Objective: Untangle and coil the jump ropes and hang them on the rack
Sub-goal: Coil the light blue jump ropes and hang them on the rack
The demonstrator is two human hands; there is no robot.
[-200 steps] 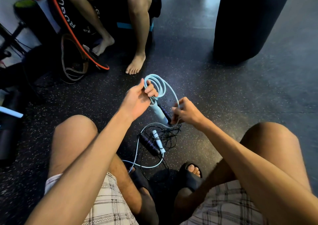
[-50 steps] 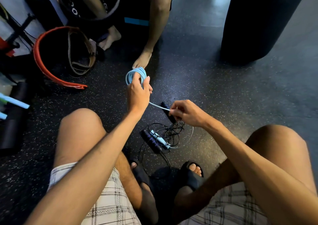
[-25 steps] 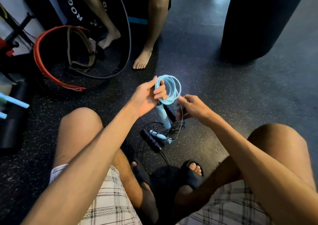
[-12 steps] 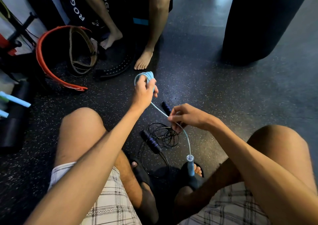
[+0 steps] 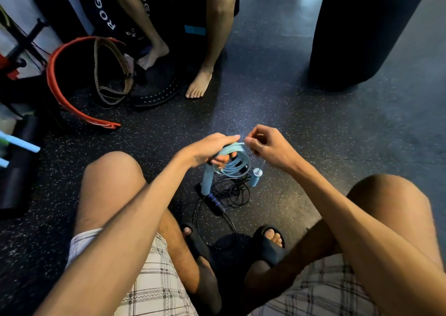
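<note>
A light blue jump rope [image 5: 233, 164] is wound into a small coil above the floor between my knees. My left hand [image 5: 211, 149] grips that coil from the left. One blue handle [image 5: 207, 181] hangs below it. My right hand [image 5: 268, 146] pinches the rope's free end at the top of the coil, and the second blue handle [image 5: 255, 177] dangles just under it. On the floor beneath lies a black jump rope [image 5: 233, 191] in a loose tangle, with its dark handle [image 5: 216, 203] pointing toward my feet. No rack shows in this view.
Another person sits barefoot ahead, one foot [image 5: 199, 85] on the floor. A red-edged belt [image 5: 65, 93] and a tan strap [image 5: 113, 79] lie at the left. A black punching bag [image 5: 362, 30] stands at the right. Dark speckled rubber floor [image 5: 337, 127] stretches around.
My right hand rose from the floor tangle to the coil's top, lifting the second blue handle off the floor near my foot. The coil dropped lower and gained a turn.
</note>
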